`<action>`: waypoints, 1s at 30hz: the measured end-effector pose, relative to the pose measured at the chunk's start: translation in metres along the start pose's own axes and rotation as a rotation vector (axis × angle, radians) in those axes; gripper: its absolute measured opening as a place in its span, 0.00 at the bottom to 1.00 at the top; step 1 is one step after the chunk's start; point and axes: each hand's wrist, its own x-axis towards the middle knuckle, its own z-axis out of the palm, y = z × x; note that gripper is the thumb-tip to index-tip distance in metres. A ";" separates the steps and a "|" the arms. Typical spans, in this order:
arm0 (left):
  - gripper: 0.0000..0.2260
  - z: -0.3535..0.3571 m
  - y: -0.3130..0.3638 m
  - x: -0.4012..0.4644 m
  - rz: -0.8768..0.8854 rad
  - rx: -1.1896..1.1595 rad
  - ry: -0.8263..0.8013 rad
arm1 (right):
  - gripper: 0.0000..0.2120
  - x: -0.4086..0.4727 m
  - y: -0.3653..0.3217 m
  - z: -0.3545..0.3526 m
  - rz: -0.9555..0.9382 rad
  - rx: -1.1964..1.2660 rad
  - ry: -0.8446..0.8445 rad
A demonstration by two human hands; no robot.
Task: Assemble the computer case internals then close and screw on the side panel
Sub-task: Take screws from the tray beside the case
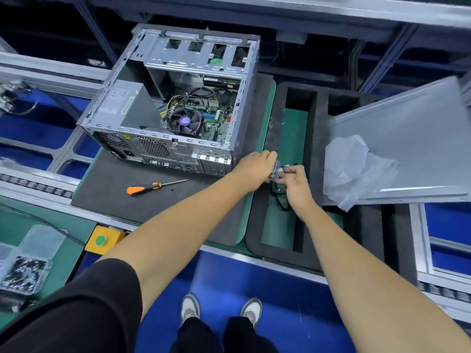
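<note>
**Hands meet over a small part beside the open case**

Computer case (168, 103) lies on its side on a dark foam mat (114, 184), its open face up, with the motherboard, fan and power supply showing inside. Both hands come together just right of the case's rear corner, over the long slot of a black foam tray (316, 138). The left hand (254, 166) has its fingers curled down around a small part (277, 171) with clear wrapping; the right hand (295, 182) pinches the same part from the other side with fingers bent. What the part is cannot be told, though a thin black cable (280, 202) hangs from it down into the slot.

Lying flat on the mat in front of the case, apart from both hands, is an orange-and-black screwdriver (153, 187). The grey side panel (407, 138) rests tilted across the tray's right part, with a crumpled clear plastic bag (354, 171) on its near corner. A clear box of dark screws (23, 273) sits on the green desk (15, 225) at far left, near a yellow box with a green button (102, 240).
</note>
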 end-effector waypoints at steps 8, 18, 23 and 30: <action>0.28 -0.014 0.004 0.011 -0.195 -0.039 -0.081 | 0.12 0.005 0.004 -0.002 0.054 -0.036 -0.088; 0.28 0.002 0.012 -0.043 -0.142 0.020 0.242 | 0.18 -0.028 -0.009 0.018 -0.153 -0.223 0.188; 0.15 0.040 -0.019 -0.145 -0.287 -0.229 0.463 | 0.15 -0.063 -0.003 0.049 -0.306 -0.411 0.346; 0.15 0.062 -0.081 -0.203 -0.545 -0.614 0.417 | 0.07 -0.099 0.029 0.106 -0.311 -0.595 0.174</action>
